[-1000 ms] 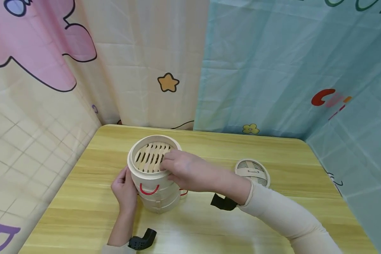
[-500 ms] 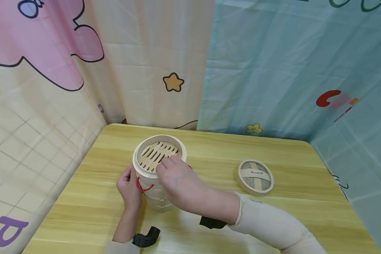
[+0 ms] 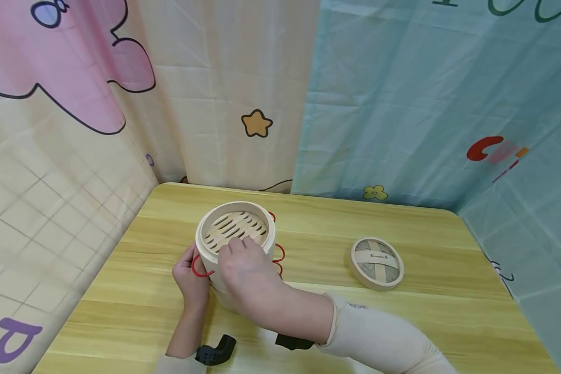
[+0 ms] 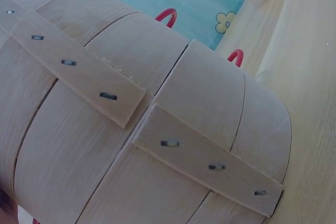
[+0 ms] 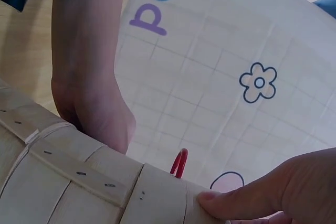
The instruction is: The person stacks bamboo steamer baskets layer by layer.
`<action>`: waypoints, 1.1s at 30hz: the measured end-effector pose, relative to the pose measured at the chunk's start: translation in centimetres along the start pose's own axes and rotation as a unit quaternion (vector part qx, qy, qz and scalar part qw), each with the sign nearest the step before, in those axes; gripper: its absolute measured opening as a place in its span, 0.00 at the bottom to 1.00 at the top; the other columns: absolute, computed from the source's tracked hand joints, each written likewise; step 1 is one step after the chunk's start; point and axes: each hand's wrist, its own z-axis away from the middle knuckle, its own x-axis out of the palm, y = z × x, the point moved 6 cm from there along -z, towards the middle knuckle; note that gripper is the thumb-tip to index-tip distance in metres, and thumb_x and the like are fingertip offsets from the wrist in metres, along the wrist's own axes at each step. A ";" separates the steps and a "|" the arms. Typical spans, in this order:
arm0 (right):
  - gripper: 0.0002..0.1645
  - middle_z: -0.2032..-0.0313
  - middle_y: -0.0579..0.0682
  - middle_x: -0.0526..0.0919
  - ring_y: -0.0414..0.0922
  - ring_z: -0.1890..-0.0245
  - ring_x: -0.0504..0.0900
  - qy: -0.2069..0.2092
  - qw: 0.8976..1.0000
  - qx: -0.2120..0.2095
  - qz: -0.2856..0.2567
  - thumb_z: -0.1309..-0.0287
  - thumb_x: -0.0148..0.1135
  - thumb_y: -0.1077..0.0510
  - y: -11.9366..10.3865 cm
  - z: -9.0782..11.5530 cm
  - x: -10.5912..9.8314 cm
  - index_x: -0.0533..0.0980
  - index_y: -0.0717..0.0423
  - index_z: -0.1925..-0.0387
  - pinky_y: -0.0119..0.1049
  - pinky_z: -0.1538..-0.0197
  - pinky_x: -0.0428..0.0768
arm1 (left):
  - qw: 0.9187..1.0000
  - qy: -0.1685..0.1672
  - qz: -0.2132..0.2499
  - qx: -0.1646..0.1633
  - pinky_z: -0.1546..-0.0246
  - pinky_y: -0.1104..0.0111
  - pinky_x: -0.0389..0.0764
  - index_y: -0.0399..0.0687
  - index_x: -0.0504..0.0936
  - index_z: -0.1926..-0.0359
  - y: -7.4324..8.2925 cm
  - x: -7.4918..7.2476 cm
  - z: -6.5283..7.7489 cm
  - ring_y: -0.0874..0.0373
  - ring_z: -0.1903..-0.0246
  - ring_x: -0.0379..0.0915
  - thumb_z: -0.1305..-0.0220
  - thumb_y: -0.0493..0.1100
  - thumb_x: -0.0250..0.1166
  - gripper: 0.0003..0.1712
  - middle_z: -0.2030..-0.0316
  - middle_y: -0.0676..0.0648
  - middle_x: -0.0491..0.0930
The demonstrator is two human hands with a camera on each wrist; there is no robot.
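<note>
A stacked bamboo steamer [image 3: 209, 258] stands upright on the table, its slatted top tier uncovered. The right hand [image 3: 248, 275] grips the near rim, fingers curled over the inside edge; in the right wrist view the thumb [image 5: 215, 203] lies on the outer wall. The left hand [image 3: 191, 278] holds the steamer's left side, its fingers partly hidden behind the wall. A red handle [image 3: 198, 269] loops out beside the left hand. In the left wrist view, the stapled bamboo strips [image 4: 207, 156] on the tiers sit slightly out of line.
A round bamboo lid [image 3: 377, 262] with crossed strips lies on the wood-grain table [image 3: 430, 322], right of the steamer. Printed curtains [image 3: 383, 104] hang behind the table and along both sides. Black wrist mounts [image 3: 216, 350] show at both wrists.
The steamer's top tier has turned clockwise, its front red handle shifting left towards the left hand. The right hand has moved left and nearer along the rim. The left hand stays at the side.
</note>
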 end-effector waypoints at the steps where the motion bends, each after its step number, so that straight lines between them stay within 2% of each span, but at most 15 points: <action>1: 0.17 0.76 0.45 0.72 0.42 0.71 0.72 0.006 1.000 0.002 -0.004 0.59 0.66 0.46 0.0 0.0 0.0 0.73 0.53 0.73 0.31 0.62 0.71 | 1.000 0.002 -0.003 -0.002 0.75 0.81 0.76 0.28 0.82 0.62 -0.2 -0.1 0.0 0.69 0.76 0.75 0.41 0.29 0.58 0.09 0.75 0.59 0.81; 3: 0.16 0.75 0.45 0.73 0.42 0.70 0.73 0.019 0.999 -0.003 -0.037 0.58 0.66 0.47 0.2 -0.1 -0.1 0.73 0.54 0.73 0.31 0.62 0.71 | 1.000 0.005 -0.004 -0.004 0.74 0.81 0.77 0.25 0.81 0.60 -0.8 -0.2 -0.1 0.69 0.75 0.75 0.41 0.29 0.58 0.10 0.74 0.59 0.81; 5: 0.15 0.72 0.47 0.75 0.44 0.67 0.73 0.042 0.993 -0.018 -0.111 0.54 0.66 0.51 1.0 -0.1 -0.5 0.74 0.57 0.70 0.31 0.58 0.72 | 1.000 0.009 -0.001 -0.012 0.78 0.81 0.76 0.26 0.81 0.60 -1.0 -0.2 -0.1 0.69 0.76 0.75 0.42 0.28 0.58 0.10 0.74 0.59 0.82; 7: 0.13 0.68 0.49 0.77 0.45 0.62 0.74 0.083 0.974 -0.047 -0.204 0.51 0.66 0.56 2.5 0.0 -1.4 0.75 0.60 0.67 0.30 0.53 0.72 | 1.000 0.010 -0.002 -0.019 0.81 0.81 0.75 0.28 0.81 0.60 -1.1 -0.1 -0.1 0.69 0.78 0.74 0.42 0.28 0.58 0.10 0.75 0.59 0.82; 10: 0.16 0.61 0.51 0.79 0.45 0.56 0.74 0.121 0.934 -0.104 -0.318 0.51 0.68 0.62 5.4 0.1 -2.7 0.76 0.62 0.59 0.28 0.47 0.70 | 1.000 0.012 -0.003 -0.026 0.81 0.80 0.76 0.29 0.82 0.60 -1.1 0.0 -0.1 0.69 0.77 0.75 0.42 0.29 0.59 0.10 0.75 0.58 0.82; 11: 0.17 0.60 0.51 0.79 0.44 0.55 0.74 0.125 0.923 -0.125 -0.341 0.52 0.69 0.62 6.4 0.2 -3.0 0.76 0.63 0.59 0.28 0.47 0.70 | 1.000 0.013 -0.004 -0.026 0.78 0.80 0.77 0.28 0.82 0.60 -1.1 0.1 -0.1 0.68 0.76 0.75 0.42 0.29 0.59 0.10 0.74 0.59 0.82; 13: 0.18 0.59 0.50 0.79 0.43 0.55 0.75 0.110 0.908 -0.164 -0.370 0.53 0.70 0.62 8.0 0.2 -3.1 0.77 0.62 0.58 0.28 0.48 0.71 | 1.000 0.016 -0.002 -0.027 0.74 0.80 0.77 0.27 0.81 0.60 -1.1 0.0 -0.2 0.68 0.74 0.76 0.41 0.30 0.59 0.10 0.74 0.59 0.82; 15: 0.20 0.59 0.50 0.79 0.42 0.56 0.75 0.080 0.899 -0.192 -0.387 0.54 0.71 0.62 9.3 0.3 -2.8 0.77 0.62 0.57 0.28 0.50 0.72 | 0.999 0.018 0.000 -0.029 0.72 0.80 0.77 0.27 0.81 0.60 -1.2 -0.1 -0.2 0.68 0.73 0.76 0.41 0.30 0.59 0.10 0.74 0.58 0.82; 17: 0.20 0.59 0.51 0.79 0.43 0.55 0.75 0.045 0.896 -0.211 -0.388 0.55 0.71 0.62 10.2 0.5 -2.1 0.77 0.62 0.58 0.31 0.49 0.72 | 0.999 0.018 0.005 -0.029 0.72 0.79 0.77 0.28 0.82 0.61 -1.3 -0.2 -0.2 0.67 0.73 0.76 0.41 0.30 0.59 0.10 0.74 0.58 0.82; 23: 0.21 0.56 0.50 0.79 0.44 0.51 0.74 -0.042 0.905 -0.213 -0.365 0.55 0.71 0.63 11.3 1.2 -0.3 0.77 0.61 0.57 0.32 0.46 0.71 | 0.999 0.018 0.010 -0.029 0.71 0.79 0.78 0.32 0.83 0.61 -1.3 -0.2 -0.1 0.67 0.72 0.76 0.41 0.30 0.59 0.09 0.74 0.58 0.82; 26: 0.18 0.55 0.50 0.79 0.44 0.50 0.73 -0.057 0.904 -0.221 -0.362 0.53 0.69 0.64 11.1 1.3 0.2 0.78 0.60 0.57 0.32 0.46 0.71 | 1.000 0.018 0.012 -0.023 0.71 0.79 0.77 0.34 0.84 0.62 -1.2 -0.2 -0.1 0.68 0.73 0.76 0.42 0.29 0.58 0.09 0.74 0.58 0.82; 33: 0.13 0.58 0.49 0.79 0.42 0.53 0.74 -0.056 0.904 -0.238 -0.350 0.51 0.66 0.68 10.0 1.1 1.5 0.79 0.58 0.61 0.27 0.48 0.71 | 1.000 0.019 0.014 -0.021 0.73 0.80 0.77 0.39 0.85 0.63 -1.0 -0.2 -0.1 0.68 0.74 0.76 0.43 0.27 0.58 0.11 0.74 0.57 0.82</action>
